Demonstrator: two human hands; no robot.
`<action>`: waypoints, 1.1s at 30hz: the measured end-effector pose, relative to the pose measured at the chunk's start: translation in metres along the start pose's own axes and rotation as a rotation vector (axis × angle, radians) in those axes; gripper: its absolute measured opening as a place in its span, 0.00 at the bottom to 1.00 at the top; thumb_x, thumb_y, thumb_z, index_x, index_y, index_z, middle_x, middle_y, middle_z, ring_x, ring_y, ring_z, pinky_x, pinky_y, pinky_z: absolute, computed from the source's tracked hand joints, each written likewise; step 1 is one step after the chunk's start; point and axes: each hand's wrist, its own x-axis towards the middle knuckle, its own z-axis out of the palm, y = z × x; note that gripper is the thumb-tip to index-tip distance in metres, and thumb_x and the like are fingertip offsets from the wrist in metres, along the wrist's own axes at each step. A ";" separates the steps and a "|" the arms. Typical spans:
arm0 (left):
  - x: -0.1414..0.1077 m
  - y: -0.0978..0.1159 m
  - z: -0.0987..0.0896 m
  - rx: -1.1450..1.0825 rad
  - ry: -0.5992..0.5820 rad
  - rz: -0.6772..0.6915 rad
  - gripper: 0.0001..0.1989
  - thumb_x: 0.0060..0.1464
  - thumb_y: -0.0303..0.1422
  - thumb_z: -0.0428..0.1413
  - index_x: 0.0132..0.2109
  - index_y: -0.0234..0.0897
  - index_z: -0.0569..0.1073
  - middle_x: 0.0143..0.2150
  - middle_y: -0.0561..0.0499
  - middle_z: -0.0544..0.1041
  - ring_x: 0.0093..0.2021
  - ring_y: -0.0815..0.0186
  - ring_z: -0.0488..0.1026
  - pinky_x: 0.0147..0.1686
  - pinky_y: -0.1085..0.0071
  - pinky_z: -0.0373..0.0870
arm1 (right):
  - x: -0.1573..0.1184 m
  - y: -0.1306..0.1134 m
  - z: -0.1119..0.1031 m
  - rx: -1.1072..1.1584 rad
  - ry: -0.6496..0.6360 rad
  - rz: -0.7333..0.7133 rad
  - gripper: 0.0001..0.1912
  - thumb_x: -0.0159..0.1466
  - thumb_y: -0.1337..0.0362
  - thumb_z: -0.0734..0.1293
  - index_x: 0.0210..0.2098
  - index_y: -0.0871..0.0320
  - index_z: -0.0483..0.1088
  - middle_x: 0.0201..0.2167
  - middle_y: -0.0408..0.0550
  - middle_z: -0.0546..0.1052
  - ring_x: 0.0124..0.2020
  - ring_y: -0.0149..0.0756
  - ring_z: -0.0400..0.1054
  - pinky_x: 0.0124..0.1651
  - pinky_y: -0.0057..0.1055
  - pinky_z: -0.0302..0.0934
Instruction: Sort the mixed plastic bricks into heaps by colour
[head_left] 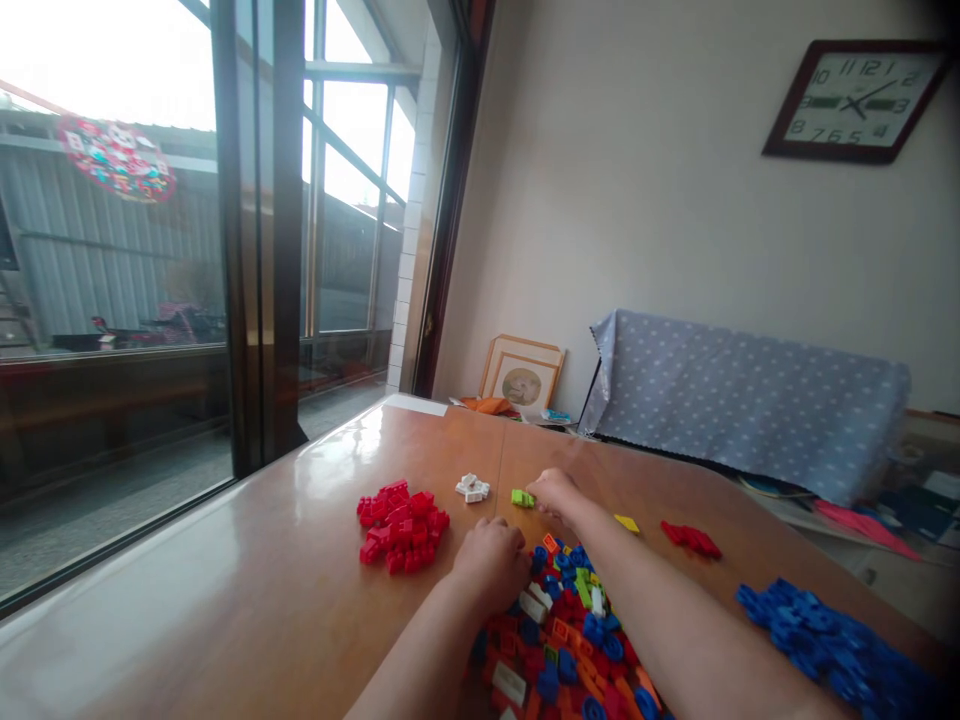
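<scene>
My right hand (553, 492) reaches across the table, its fingers pinched at the right end of a few lime green toy bricks (522, 498). My left hand (491, 562) is at the left edge of a mixed pile of toy bricks (562, 630), fingers curled downward; its fingertips and anything in them are hidden. The pile holds red, blue, orange, green and white pieces, partly covered by my right forearm. Beyond my left hand lies a small group of white bricks (472, 488). A heap of red bricks (403, 526) sits to its left.
On the right of the brown table (300, 580) are a yellow brick (627, 523), a row of red pieces (690, 539) and a large blue heap (832, 640). Behind stand a framed picture (521, 385) and something under a dotted cloth (742, 390). A glass window (112, 250) borders the left.
</scene>
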 end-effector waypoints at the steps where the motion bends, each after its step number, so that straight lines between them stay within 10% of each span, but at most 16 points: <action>1: 0.000 0.000 -0.001 0.002 -0.007 -0.002 0.13 0.58 0.38 0.51 0.40 0.41 0.79 0.46 0.43 0.77 0.46 0.55 0.73 0.46 0.63 0.69 | 0.000 -0.001 0.002 0.000 -0.002 -0.001 0.13 0.56 0.60 0.71 0.19 0.58 0.69 0.12 0.45 0.70 0.13 0.31 0.62 0.20 0.26 0.55; 8: -0.001 0.002 -0.004 0.008 -0.022 0.004 0.13 0.58 0.39 0.52 0.40 0.40 0.79 0.46 0.42 0.77 0.46 0.54 0.72 0.47 0.61 0.69 | 0.000 0.008 0.003 -0.083 0.044 -0.131 0.05 0.57 0.62 0.69 0.30 0.58 0.74 0.23 0.46 0.77 0.25 0.33 0.70 0.28 0.25 0.59; 14: -0.002 0.002 -0.003 0.025 -0.015 0.006 0.13 0.58 0.39 0.52 0.39 0.40 0.79 0.46 0.42 0.77 0.46 0.54 0.73 0.48 0.60 0.69 | 0.010 0.009 0.004 -0.209 0.025 -0.367 0.24 0.49 0.64 0.74 0.47 0.53 0.77 0.50 0.48 0.75 0.44 0.37 0.71 0.44 0.26 0.62; 33: -0.002 0.002 -0.003 0.022 -0.008 0.002 0.13 0.58 0.39 0.51 0.40 0.40 0.78 0.47 0.41 0.77 0.47 0.53 0.72 0.48 0.60 0.69 | 0.015 0.005 0.014 -0.328 0.020 -0.482 0.13 0.52 0.70 0.71 0.38 0.56 0.79 0.41 0.49 0.79 0.41 0.37 0.71 0.41 0.26 0.60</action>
